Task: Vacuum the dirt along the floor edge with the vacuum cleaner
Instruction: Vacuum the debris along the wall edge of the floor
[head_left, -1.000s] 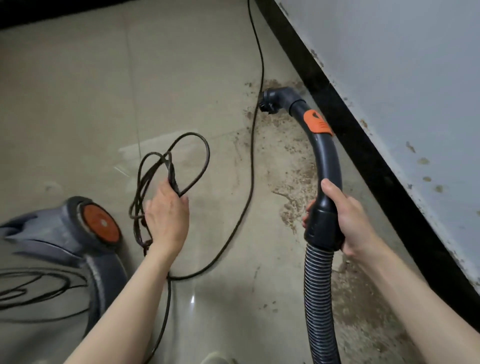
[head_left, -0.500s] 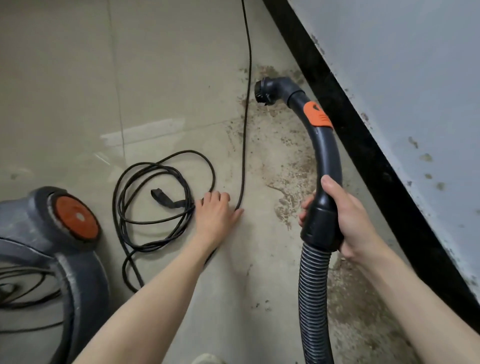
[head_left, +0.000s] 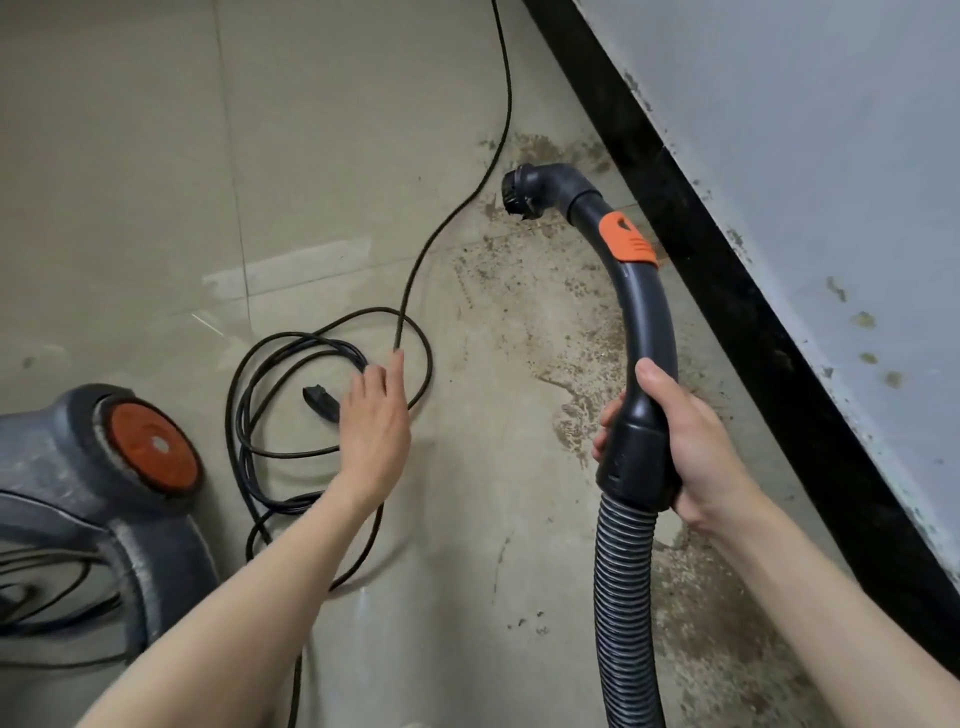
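Curling round the black collar of the vacuum handle (head_left: 638, 447), the fingers (head_left: 605, 415) of the right hand (head_left: 680, 441) grip it firmly, thumb laid up along the curved grey tube. Out from that grip the tube arcs forward past an orange slider (head_left: 626, 240) to the nozzle end (head_left: 519, 193), which hangs just above the floor (head_left: 130, 156) near the black skirting (head_left: 727, 270). Below the hand, the ribbed hose (head_left: 623, 597) drops away toward the bottom edge.

On the other side, the left hand (head_left: 374, 421) has straight, relaxed fingers (head_left: 397, 366) holding nothing, spread flat over a loose coil of black power cord (head_left: 270, 395); whether they touch it cannot be told. One strand of cord runs off up the floor.

Brown dirt (head_left: 566, 332) lies scattered along the floor edge, between the cord and the skirting and under the nozzle. The grey vacuum cleaner body (head_left: 78, 478), with its orange wheel hub, sits at the far left.
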